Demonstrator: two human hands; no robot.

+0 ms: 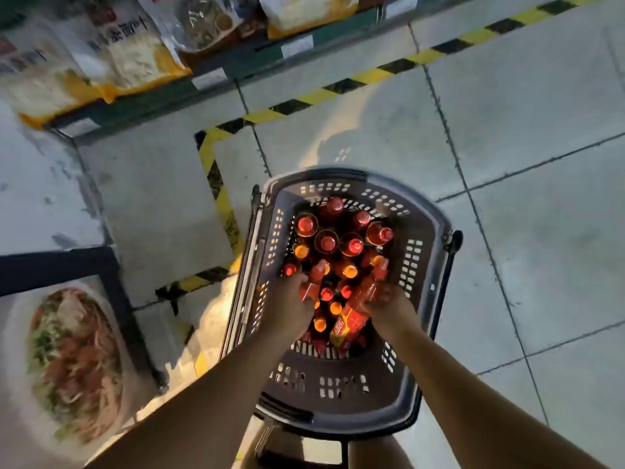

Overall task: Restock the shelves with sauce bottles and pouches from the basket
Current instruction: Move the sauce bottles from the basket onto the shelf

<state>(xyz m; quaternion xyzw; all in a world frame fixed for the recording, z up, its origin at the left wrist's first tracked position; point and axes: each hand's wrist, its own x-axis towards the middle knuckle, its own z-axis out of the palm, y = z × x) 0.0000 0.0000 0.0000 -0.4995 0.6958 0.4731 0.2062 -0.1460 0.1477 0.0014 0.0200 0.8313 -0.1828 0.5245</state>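
No legible text on any packaging

Left arm: bare forearm extended from the lower left, reaching forward and down; wrist held straight
Left hand (291, 299): fingers curled round the neck of a red sauce bottle (314, 282); back of the hand turned upward
Right arm: bare forearm extended from the lower right, angled inward
Right hand (389, 304): fingers wrapped round a tilted, labelled sauce bottle (355, 316); both hands held near each other, apart
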